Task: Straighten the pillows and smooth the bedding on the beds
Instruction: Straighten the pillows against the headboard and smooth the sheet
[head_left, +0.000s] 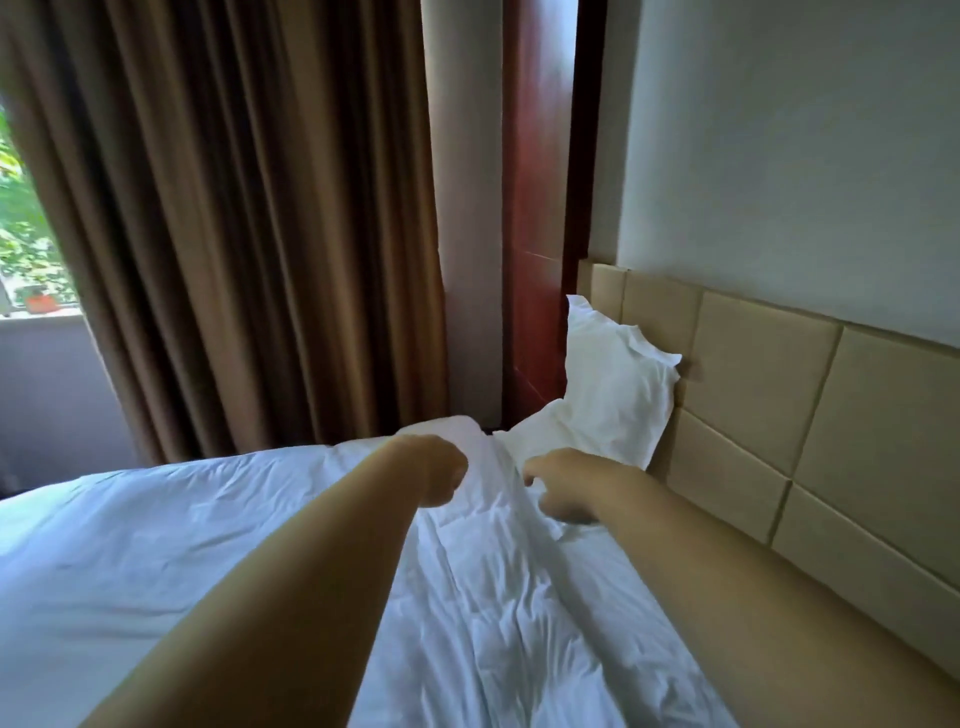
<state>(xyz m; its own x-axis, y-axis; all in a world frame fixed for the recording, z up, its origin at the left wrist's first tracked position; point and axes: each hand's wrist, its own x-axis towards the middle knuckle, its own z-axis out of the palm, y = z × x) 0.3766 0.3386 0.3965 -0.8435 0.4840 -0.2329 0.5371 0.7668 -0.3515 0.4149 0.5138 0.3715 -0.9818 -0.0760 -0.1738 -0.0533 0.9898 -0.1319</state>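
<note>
A white duvet (218, 530) covers the bed, creased and ridged along the head end. A white pillow (608, 395) leans crumpled against the beige padded headboard (753, 395) at the far corner. My left hand (434, 470) is curled into a fist at the duvet's far top edge and grips the fabric there. Just to its right, below the pillow, my right hand (563, 493) has its fingers curled into a fold of the duvet. Both forearms stretch out over the bed.
Brown curtains (234, 234) hang beyond the bed's far side, with a window (26, 234) at the left. A dark red wooden panel (535, 234) stands in the corner behind the pillow. A pale wall rises above the headboard.
</note>
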